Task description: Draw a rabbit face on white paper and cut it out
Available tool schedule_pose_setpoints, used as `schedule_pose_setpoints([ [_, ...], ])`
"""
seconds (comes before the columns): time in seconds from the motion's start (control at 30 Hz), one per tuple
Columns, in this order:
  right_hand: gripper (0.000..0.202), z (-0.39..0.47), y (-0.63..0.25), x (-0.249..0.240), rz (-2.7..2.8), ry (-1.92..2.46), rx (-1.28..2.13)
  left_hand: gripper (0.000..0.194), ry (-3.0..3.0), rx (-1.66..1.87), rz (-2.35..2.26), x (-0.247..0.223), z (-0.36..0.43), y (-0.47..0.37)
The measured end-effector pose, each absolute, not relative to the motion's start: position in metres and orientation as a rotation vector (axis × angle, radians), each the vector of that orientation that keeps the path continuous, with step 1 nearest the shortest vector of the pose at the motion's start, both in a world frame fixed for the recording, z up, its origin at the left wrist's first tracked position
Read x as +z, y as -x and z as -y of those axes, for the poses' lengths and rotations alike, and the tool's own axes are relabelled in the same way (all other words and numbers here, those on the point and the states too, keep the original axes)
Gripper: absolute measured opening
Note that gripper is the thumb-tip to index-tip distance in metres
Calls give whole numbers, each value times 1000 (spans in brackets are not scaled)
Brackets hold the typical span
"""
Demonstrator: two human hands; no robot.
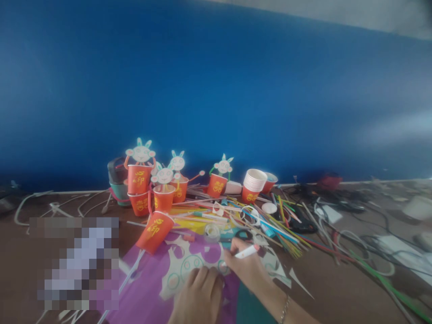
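Right hand (pixel 248 270): narrow grip, fingers closed on a white marker (pixel 246 253); reddish end up and to the right, other end down at the white paper (pixel 177 265); contact of tip and paper too blurred to tell. Left hand (pixel 200 294): back up, fingers bent and close together on the lower part of that paper; thumb hidden, so cannot tell whether it pinches anything.

White paper: under and between the hands; green circles drawn on it, one just beside the marker's lower end, others beyond and left of the left fingers; it lies on a purple sheet (pixel 145 283); a teal sheet (pixel 250 306) shows below the right wrist, which wears a bracelet (pixel 285 309).

Just beyond the grip: clear tape roll (pixel 212 232); dark scissors (pixel 243 235); heap of coloured sticks (pixel 286 231) farther out and to the right. Left of and beyond the grip: tilted red cup (pixel 155 230); behind it, more red cups bearing paper faces with ears (pixel 164 175). Straight beyond the marker: stacked cups (pixel 255 181), upright.
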State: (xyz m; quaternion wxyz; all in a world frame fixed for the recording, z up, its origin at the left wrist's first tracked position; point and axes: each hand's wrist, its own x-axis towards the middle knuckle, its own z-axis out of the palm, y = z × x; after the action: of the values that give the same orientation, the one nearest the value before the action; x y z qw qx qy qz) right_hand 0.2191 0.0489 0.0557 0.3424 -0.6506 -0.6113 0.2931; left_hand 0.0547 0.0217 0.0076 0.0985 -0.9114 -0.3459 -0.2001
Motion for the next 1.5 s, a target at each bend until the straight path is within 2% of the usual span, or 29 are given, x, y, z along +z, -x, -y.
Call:
schedule_pose_setpoints([
  [1.23, 25, -50, -220, 57, 1591, 1665, 769, 22, 2719, -575, 1047, 10, -21, -56],
  [1.5, 22, -56, -228, 45, 1499, 1599, 883, 21, 2792, -572, 1060, 9, -19, -52],
])
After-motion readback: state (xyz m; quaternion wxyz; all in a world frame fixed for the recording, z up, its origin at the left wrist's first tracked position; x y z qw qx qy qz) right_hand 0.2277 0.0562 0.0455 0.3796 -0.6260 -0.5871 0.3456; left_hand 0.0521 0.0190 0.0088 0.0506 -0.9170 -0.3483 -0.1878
